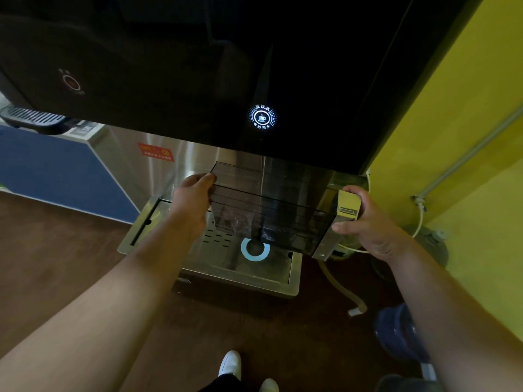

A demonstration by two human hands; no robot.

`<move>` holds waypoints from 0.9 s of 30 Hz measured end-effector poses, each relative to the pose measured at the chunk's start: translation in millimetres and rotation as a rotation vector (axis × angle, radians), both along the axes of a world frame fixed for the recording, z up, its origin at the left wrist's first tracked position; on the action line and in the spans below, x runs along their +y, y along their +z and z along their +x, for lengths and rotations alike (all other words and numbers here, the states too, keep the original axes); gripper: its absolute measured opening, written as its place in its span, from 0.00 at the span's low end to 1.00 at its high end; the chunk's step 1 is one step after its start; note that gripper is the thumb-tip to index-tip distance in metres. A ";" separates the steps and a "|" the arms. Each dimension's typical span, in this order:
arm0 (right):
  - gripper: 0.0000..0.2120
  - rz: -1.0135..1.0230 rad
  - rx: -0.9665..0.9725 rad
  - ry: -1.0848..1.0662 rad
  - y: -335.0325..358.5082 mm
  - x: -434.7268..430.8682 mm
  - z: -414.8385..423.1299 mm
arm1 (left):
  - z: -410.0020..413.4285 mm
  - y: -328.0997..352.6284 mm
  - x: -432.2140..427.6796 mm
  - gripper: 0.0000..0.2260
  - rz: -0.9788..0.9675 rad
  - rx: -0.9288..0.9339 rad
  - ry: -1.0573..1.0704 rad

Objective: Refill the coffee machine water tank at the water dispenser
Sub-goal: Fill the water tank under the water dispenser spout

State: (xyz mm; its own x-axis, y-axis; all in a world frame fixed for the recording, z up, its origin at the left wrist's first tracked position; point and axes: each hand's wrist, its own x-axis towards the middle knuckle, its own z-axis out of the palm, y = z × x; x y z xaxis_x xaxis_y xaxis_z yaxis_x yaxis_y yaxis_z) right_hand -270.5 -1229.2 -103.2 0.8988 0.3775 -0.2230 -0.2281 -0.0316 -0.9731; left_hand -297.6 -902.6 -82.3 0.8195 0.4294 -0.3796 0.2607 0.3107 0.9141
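Currently, left hand (195, 193) and right hand (365, 222) grip opposite ends of the transparent water tank (268, 205), fingers closed around it, above the dispenser drip tray (226, 267).

Glossy black dispenser front panel (198, 66) — white glowing ring icon (261, 118); yellow wall (467, 137) at 3 o'clock; smoky clear plastic tank (271, 210); brown floor (56, 236).

Bare forearms, no sleeves, white shoes (230, 364), dark trousers (223, 383)
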 end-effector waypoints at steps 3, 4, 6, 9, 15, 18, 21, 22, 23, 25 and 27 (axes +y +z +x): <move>0.48 0.009 -0.002 0.002 1.0 0.5 -0.1 | -0.5 2.2 -0.6 0.04 0.003 -0.003 0.001; 0.48 0.009 -0.002 0.001 1.2 0.5 -0.2 | -0.6 2.3 -0.5 0.04 0.003 -0.003 0.001; 0.48 0.009 -0.002 -0.001 1.3 0.0 -0.2 | -0.8 2.2 0.0 0.05 0.005 -0.003 -0.015; 0.47 0.008 0.004 0.005 0.5 -1.2 -0.1 | -0.6 -0.2 1.2 0.05 0.006 -0.004 -0.033; 0.46 0.007 -0.002 0.009 -0.1 -0.3 -0.7 | 0.8 -4.4 3.9 0.04 -0.007 0.004 -0.022; 0.45 0.009 -0.001 0.007 0.6 0.3 -0.8 | 2.0 -5.3 4.5 0.03 0.003 0.009 -0.024; 0.46 0.005 0.003 0.004 0.7 -0.5 -0.3 | 2.3 -5.0 3.0 0.03 -0.005 0.005 -0.017; 0.47 0.003 0.004 0.002 0.8 -0.8 -0.3 | 2.2 -5.2 2.4 0.03 -0.006 0.001 -0.018; 0.47 0.001 0.003 0.000 0.9 -0.9 -0.1 | 2.2 -4.8 1.8 0.03 -0.006 -0.002 -0.019; 0.48 0.000 0.003 -0.001 1.4 -1.2 0.0 | 2.2 -4.1 1.0 0.03 -0.010 -0.004 -0.021; 0.48 0.002 0.003 -0.001 1.4 -1.6 0.3 | 2.3 -4.0 0.5 0.04 -0.014 -0.003 -0.023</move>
